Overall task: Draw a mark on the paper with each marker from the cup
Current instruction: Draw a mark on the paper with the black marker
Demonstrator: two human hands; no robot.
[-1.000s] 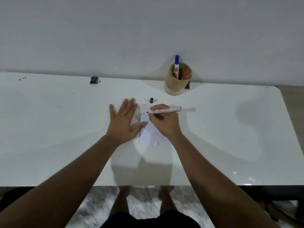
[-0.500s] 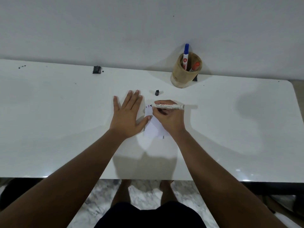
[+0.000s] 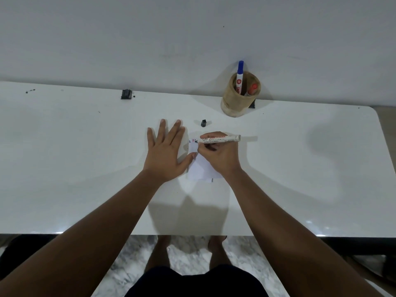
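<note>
At the far left of the white table (image 3: 64, 159) lie a few dark specks, and further along its back edge a small black clip-like object (image 3: 126, 94); the left hand (image 3: 166, 154) lies flat with fingers spread, gripping nothing, its thumb pressing the left edge of the small paper (image 3: 200, 168); a few short coloured marks (image 3: 193, 141) show at the paper's top; the right hand (image 3: 218, 156) is closed around a white marker (image 3: 220, 138), held nearly level with its tip at those marks; a small black cap (image 3: 203, 123) sits just beyond the paper; further right the wooden cup (image 3: 237, 99) stands by the wall, holding a blue-capped marker (image 3: 239, 78) and a red-capped marker (image 3: 251, 89). The paper is small and only pinned at one side, so a hard stroke may drag or crease it, or run ink onto the table; the loose cap could be knocked away by the wrist. The table is glossy and rounded at its far right corner; a plain pale wall rises behind, and marbled floor shows below the near edge.
</note>
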